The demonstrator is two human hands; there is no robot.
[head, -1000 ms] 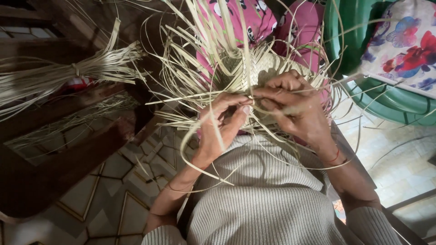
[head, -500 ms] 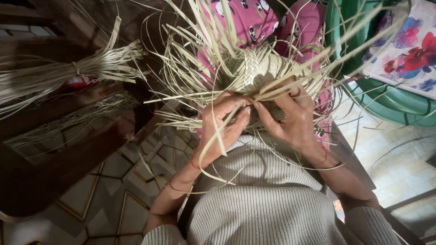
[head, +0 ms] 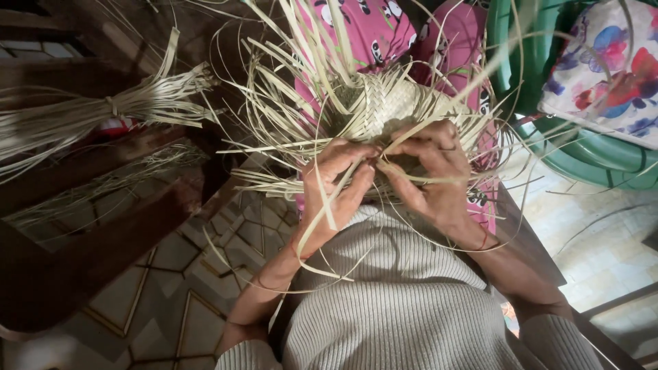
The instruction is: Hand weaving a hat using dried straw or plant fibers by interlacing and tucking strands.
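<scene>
— What are the hands doing?
— The left hand [head: 339, 181] and right hand [head: 428, 175] are both pinching strips [head: 384, 161] at the rim of the woven piece [head: 384, 103], which is resting on the lap.
— Which step?
— Likely interlacing the edge; next seems to call for tucking one strip under its neighbour. A tied bundle [head: 103, 113] is lying to the left.
</scene>
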